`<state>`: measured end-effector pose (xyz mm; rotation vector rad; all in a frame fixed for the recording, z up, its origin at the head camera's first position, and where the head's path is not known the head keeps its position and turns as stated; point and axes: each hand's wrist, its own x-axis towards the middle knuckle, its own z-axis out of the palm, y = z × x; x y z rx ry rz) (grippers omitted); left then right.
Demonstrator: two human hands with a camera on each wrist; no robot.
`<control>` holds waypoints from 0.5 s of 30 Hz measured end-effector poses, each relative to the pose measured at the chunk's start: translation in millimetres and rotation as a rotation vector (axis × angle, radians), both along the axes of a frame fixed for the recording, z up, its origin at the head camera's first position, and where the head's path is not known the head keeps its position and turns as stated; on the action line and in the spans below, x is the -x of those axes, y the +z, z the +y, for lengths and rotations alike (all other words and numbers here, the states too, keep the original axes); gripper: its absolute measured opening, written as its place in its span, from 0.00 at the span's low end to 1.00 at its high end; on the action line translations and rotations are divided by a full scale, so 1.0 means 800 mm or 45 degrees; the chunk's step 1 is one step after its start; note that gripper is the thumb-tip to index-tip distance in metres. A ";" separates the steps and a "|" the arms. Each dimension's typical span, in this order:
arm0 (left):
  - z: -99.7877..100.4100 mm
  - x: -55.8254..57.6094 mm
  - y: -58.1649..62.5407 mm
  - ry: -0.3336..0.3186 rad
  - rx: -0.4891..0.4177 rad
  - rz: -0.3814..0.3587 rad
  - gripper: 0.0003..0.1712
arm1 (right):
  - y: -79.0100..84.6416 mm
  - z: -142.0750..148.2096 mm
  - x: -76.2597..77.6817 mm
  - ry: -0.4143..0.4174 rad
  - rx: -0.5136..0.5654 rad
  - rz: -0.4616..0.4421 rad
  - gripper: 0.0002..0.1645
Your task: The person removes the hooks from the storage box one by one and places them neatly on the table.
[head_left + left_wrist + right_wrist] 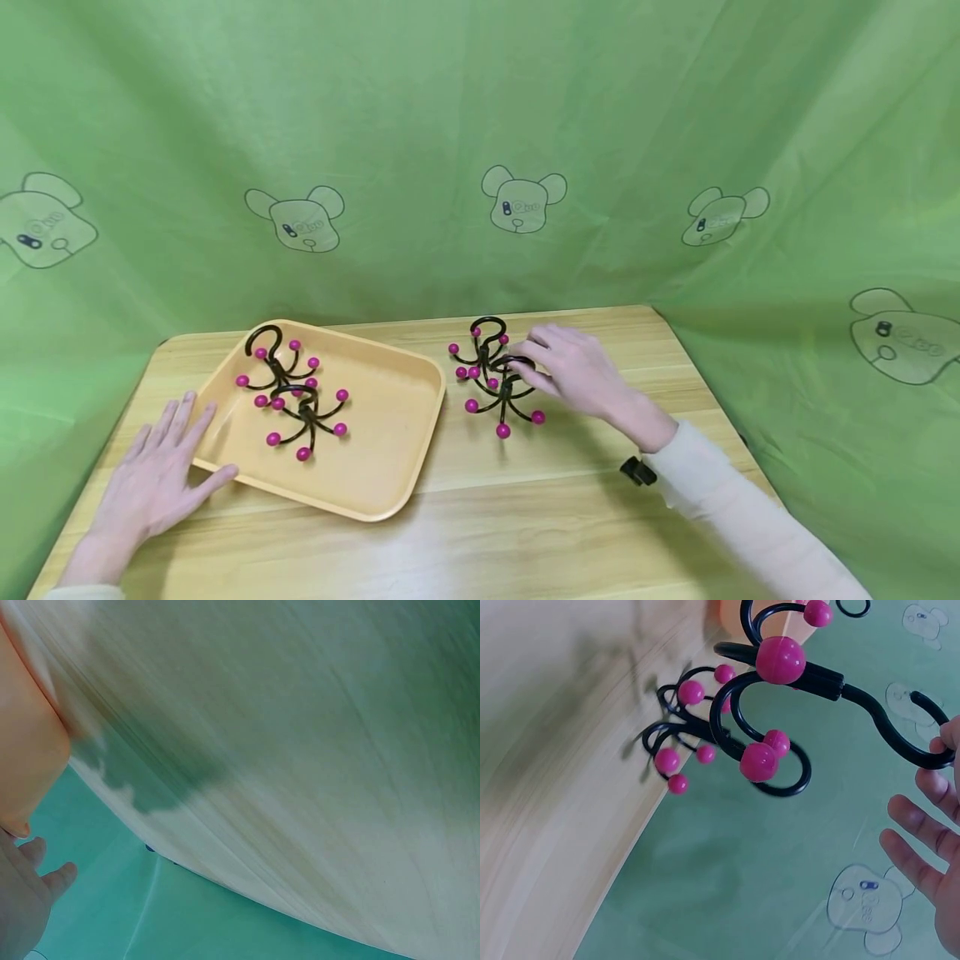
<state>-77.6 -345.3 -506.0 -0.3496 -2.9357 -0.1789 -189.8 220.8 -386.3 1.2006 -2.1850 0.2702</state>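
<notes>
My right hand (573,367) pinches the curved top of a black rotating hook rack (507,390) with pink ball tips on its several arms. In the right wrist view, thumb and forefinger meet on the end of that rack's hook (922,757), while the other fingers are extended. Just behind it stands a second matching rack (483,357), overlapped by the first in the head view. My left hand (153,483) lies spread at the left corner of a yellow-orange tray (390,417), thumb along the front rim. Two more such racks, one farther back (276,372) and one nearer (307,414), are inside the tray.
Everything is on a light wooden table (525,533). A green curtain (420,275) printed with bear heads encloses its back and sides. By the right sleeve (720,483) a small black device (637,471) sticks out at the wrist.
</notes>
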 end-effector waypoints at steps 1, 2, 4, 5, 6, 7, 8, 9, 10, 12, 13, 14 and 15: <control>0.000 0.000 0.000 0.001 0.000 -0.005 0.59 | 0.000 0.003 0.001 -0.008 -0.005 -0.001 0.23; 0.001 0.000 0.000 0.003 -0.001 -0.009 0.59 | 0.000 0.007 0.001 -0.015 -0.008 -0.006 0.23; 0.001 0.000 0.001 0.004 -0.002 -0.016 0.59 | 0.000 0.014 0.003 -0.033 -0.020 -0.020 0.22; 0.001 0.000 0.001 0.004 -0.003 -0.017 0.59 | 0.000 0.017 0.003 -0.044 -0.027 -0.026 0.21; 0.001 0.000 0.001 0.005 -0.001 -0.016 0.59 | 0.000 0.021 0.004 -0.056 -0.035 -0.034 0.20; 0.001 0.000 0.001 0.005 -0.001 -0.015 0.59 | 0.000 0.024 0.005 -0.066 -0.041 -0.043 0.19; 0.001 0.000 0.001 0.005 -0.001 -0.012 0.59 | 0.000 0.028 0.005 -0.073 -0.045 -0.051 0.17; 0.001 0.000 0.001 0.005 -0.001 -0.010 0.59 | 0.000 0.031 0.007 -0.079 -0.048 -0.058 0.16; 0.000 0.000 0.001 0.005 -0.001 -0.008 0.59 | -0.001 0.034 0.008 -0.085 -0.051 -0.060 0.15; 0.000 0.001 0.000 0.003 0.000 -0.004 0.59 | -0.002 0.040 0.010 -0.097 -0.049 -0.066 0.18; 0.000 0.001 0.000 0.003 0.000 -0.004 0.59 | -0.002 0.043 0.012 -0.105 -0.048 -0.065 0.21; 0.000 0.001 0.000 0.003 -0.001 -0.002 0.59 | -0.002 0.046 0.013 -0.112 -0.049 -0.069 0.20; 0.000 0.001 0.000 0.002 -0.001 -0.001 0.59 | -0.002 0.049 0.014 -0.122 -0.050 -0.075 0.19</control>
